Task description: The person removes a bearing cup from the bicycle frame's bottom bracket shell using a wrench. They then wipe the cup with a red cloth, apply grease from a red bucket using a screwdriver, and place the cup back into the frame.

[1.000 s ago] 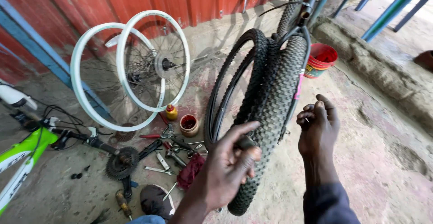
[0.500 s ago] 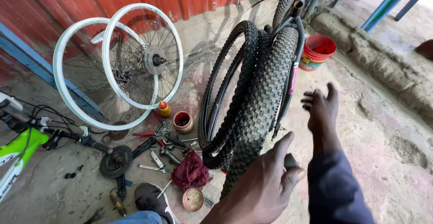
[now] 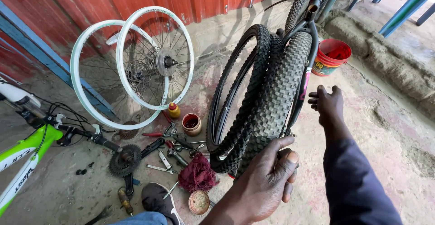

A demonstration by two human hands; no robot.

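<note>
So the left hand (image 3: 267,184) has its fingers wrapped round the bottom of a knobby black tyre (image 3: 278,102), which stands upright on the concrete floor (image 3: 385,139) beside a second loose tyre (image 3: 235,102), both leaning by a bike frame (image 3: 308,71). The right hand (image 3: 328,105) hovers just past the frame, fingers spread, holding nothing. Two white rims (image 3: 136,66) lean on the red wall, with tools (image 3: 170,150), a maroon rag (image 3: 197,175) and a red bucket (image 3: 333,57) scattered around.
</note>
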